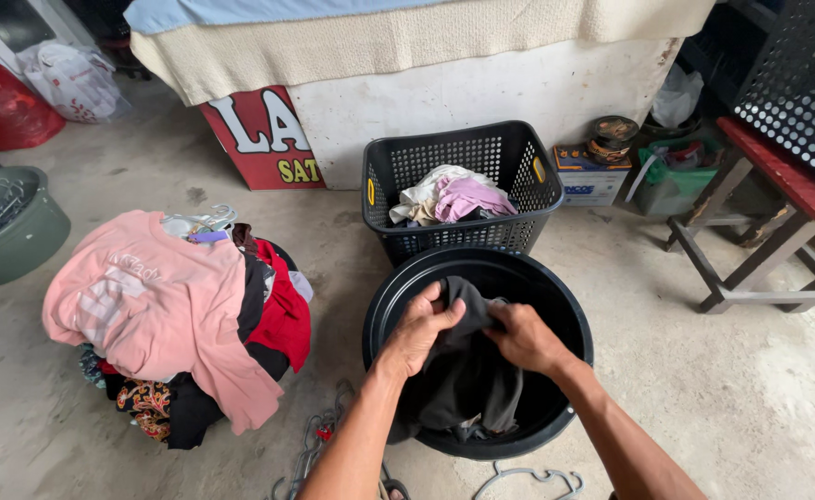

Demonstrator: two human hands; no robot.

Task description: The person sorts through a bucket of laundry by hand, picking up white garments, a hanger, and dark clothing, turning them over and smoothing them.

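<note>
My left hand (418,326) and right hand (525,338) each keep a closed grip on a dark garment (467,370) over the black tub (569,319); the black basket (398,171) behind holds pale clothes (454,197).

The left hand (423,326) and right hand (524,335) are gripping a dark garment (467,370) over a round black tub (566,306). Just behind the tub, a black perforated basket (481,153) is holding pale and lilac clothes (452,196). To the left, a pile of clothes is lying on the concrete floor (750,389), with a pink shirt (153,301) draping over it. Wire hangers (528,479) are lying near the forearms.
</note>
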